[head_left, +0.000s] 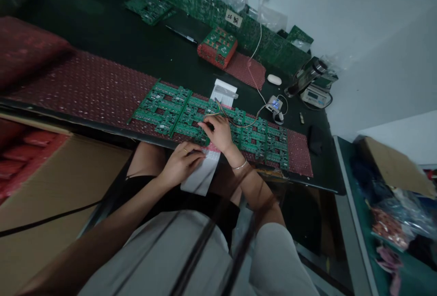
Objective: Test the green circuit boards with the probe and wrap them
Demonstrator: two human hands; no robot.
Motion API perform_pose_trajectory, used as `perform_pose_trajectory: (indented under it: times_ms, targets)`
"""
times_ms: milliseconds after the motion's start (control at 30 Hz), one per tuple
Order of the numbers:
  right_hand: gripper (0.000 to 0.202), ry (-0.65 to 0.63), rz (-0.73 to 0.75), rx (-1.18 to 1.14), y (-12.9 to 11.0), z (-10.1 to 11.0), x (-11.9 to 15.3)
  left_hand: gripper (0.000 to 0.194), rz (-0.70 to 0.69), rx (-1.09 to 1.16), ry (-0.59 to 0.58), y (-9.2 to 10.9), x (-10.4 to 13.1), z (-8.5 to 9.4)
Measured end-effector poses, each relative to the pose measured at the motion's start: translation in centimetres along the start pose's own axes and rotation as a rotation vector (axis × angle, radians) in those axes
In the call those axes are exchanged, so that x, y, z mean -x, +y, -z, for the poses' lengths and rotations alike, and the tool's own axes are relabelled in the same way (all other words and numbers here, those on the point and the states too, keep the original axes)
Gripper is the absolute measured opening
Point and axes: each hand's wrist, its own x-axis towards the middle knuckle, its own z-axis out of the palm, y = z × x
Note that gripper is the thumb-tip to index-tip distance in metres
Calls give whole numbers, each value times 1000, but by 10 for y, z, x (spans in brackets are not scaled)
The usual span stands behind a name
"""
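A row of green circuit boards point(193, 113) lies on red bubble wrap point(102, 79) along the table's front edge. A white paper strip point(200, 176), apparently a label sheet, hangs over that edge above my lap; another part of it shows behind the boards. My left hand point(180, 163), a ring on one finger, has its curled fingers closed at the strip's left side. Over the middle boards is my right hand point(219, 133), thumb and forefinger brought together. Whatever is between those fingertips is too small to make out. Thin wires point(251, 124) run just behind this hand.
Behind the row are a red-wrapped stack of boards point(218, 46), a pen point(182, 35) and a small white device point(274, 104) with a lit display. A bottle point(307, 77) lies tilted at the back right. An open cardboard box point(68, 182) stands at the lower left.
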Motion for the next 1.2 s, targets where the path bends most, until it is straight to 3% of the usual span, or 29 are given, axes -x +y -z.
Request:
perform_pose_trajectory:
  times_ms: [233,400,567,833,933,1033,1200]
  targets:
    - [33,22,-17,-10,1,-1,-2,21,110,52,-18,5,-13,15]
    - [27,18,-24,-9,1,-1,-2,27,243,-18,-53,-16,-42,34]
    - [27,7,-31,-6,-2,1,-2,26,290,-51,-131,-33,-56,29]
    - [19,-39,-48,20,-5,5,-2,25,307,-107,-198,-32,-59,19]
    - [20,-44,-54,20,-5,4,-3,20,287,-183,-166,-29,-59,20]
    - [20,-38,-59,18,-6,3,-2,23,223,-242,-113,-19,-50,21]
    - [24,6,-39,-30,-6,7,-2,31,132,-285,-148,1,-25,18]
